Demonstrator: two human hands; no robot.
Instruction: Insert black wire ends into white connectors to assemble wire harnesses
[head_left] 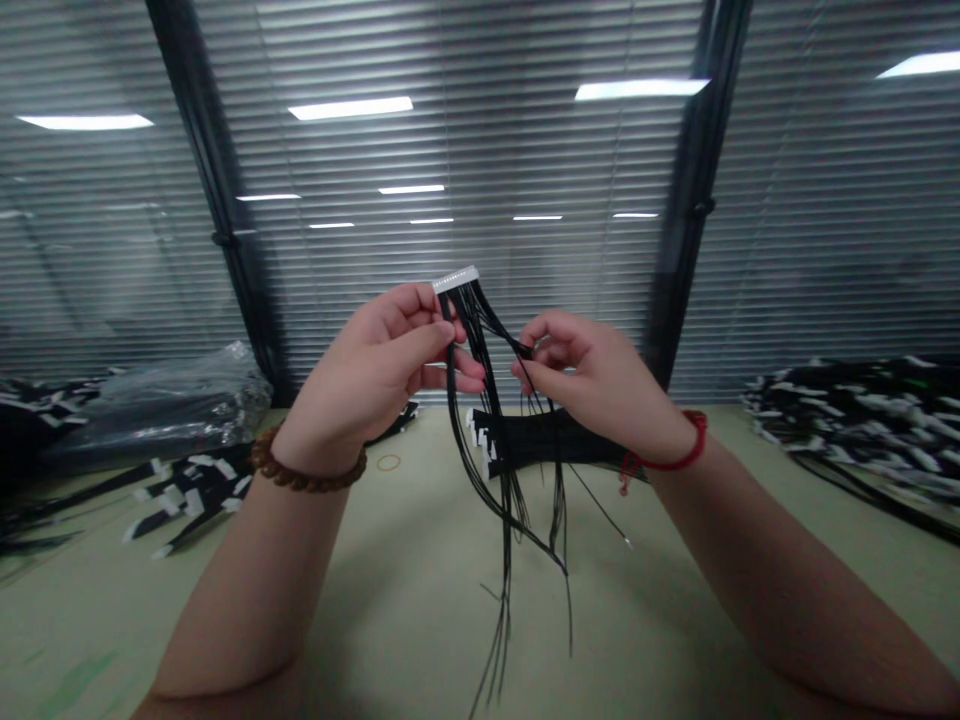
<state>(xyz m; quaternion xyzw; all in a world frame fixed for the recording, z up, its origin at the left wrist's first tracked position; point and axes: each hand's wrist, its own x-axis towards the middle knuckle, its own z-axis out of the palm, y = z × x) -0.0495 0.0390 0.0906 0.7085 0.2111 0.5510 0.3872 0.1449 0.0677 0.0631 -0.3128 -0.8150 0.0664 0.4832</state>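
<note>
A wire harness (pixel 480 350) is held up in front of me, with a white connector (pixel 456 279) at its top and many thin black wires hanging from it. My left hand (pixel 397 350) is closed on the harness just below the connector, thumb and fingers around some of the wires. Off to the other side, my right hand (pixel 581 365) pinches a few of the wires between thumb and fingers, pulling them out sideways. The loose wire ends dangle low over the table.
On the green table (pixel 420 600) behind the hands lies a bundle of black cables (pixel 555 435) with white connectors. More cables (pixel 191 490) and a clear plastic bag (pixel 172 405) are at left. A cable pile (pixel 862 420) lies at right. A rubber band (pixel 388 462) rests near the middle.
</note>
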